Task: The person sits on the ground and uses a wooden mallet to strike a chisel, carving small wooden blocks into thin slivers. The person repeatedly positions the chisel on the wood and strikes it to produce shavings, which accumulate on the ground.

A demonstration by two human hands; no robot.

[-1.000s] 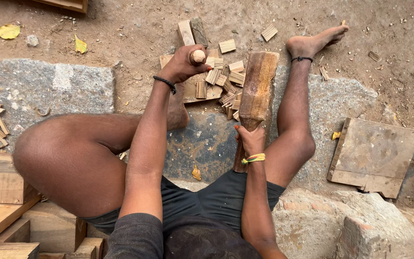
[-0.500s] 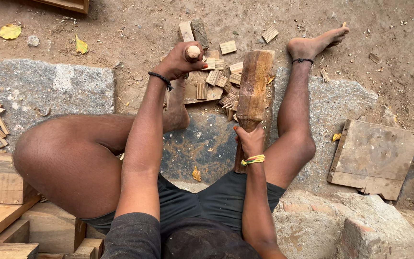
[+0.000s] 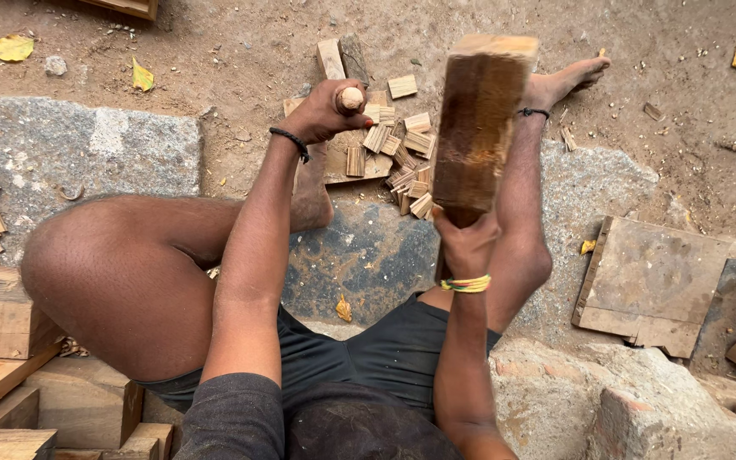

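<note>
Upper centre of the head view: your left hand (image 3: 321, 112) is closed in a fist around a round wooden handle (image 3: 350, 99), only its blunt end showing above the fingers; what the tool's lower part looks like cannot be told, since the hand hides it. It stands upright over a flat wooden board (image 3: 334, 166) on the ground, likely so the tool bears straight down onto the work.

Centre right: your right hand (image 3: 467, 243) is clamped around the narrow grip of a heavy wooden mallet (image 3: 479, 119), a long squared block raised high and close to the camera, its end face at the top of the frame. Held this way it stands above and just to the right of the handle.

Between the two, a heap of small split wood pieces (image 3: 402, 158) lies on and beside the board, hemmed by your bent left leg (image 3: 129, 281) and your stretched right leg (image 3: 521, 221).

Edges and room: a grey stone slab (image 3: 78, 149) fills the left, a flat square wooden panel (image 3: 653, 281) lies at right, rough stone blocks (image 3: 606, 400) at lower right, stacked timber offcuts (image 3: 10, 366) at lower left. Open dirt ground (image 3: 232, 51) lies beyond the heap, toward the top.
</note>
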